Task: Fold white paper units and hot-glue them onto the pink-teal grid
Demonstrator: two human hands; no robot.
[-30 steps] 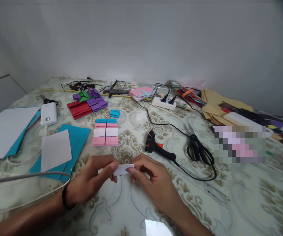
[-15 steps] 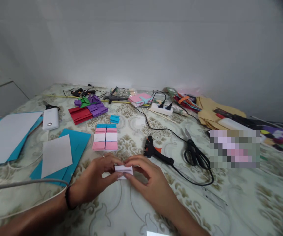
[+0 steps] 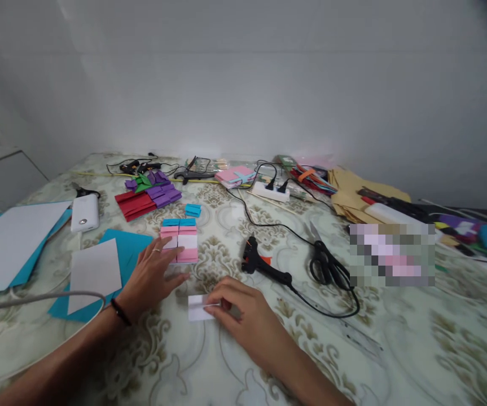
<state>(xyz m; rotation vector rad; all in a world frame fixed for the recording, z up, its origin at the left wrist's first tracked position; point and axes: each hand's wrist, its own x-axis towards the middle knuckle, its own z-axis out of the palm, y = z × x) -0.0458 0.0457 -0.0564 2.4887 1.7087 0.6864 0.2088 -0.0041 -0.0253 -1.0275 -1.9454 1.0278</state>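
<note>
Between the thumb and fingers of my right hand point(image 3: 243, 316) is a small folded white paper piece point(image 3: 197, 309), held just over the tablecloth. My left hand point(image 3: 154, 270) reaches forward with its fingers apart, the fingertips over the left column of the folded paper pieces point(image 3: 188, 255). Those pieces lie in two columns of pink, white and blue, and the left hand partly covers them. A single blue folded piece point(image 3: 193, 210) lies just behind them. Right of my right hand rests a black hot glue gun point(image 3: 264, 262).
Black scissors point(image 3: 328, 265) and a clear ruler point(image 3: 359, 338) lie to the right. At left are blue paper point(image 3: 135, 248), white sheets point(image 3: 95, 276) and a white power bank point(image 3: 85, 213). Red folded papers point(image 3: 135, 204) and a power strip point(image 3: 271, 192) stand farther back.
My left hand has let go of the folded white paper and moved forward and left to the pink and white pieces. My right hand keeps hold of the white piece.
</note>
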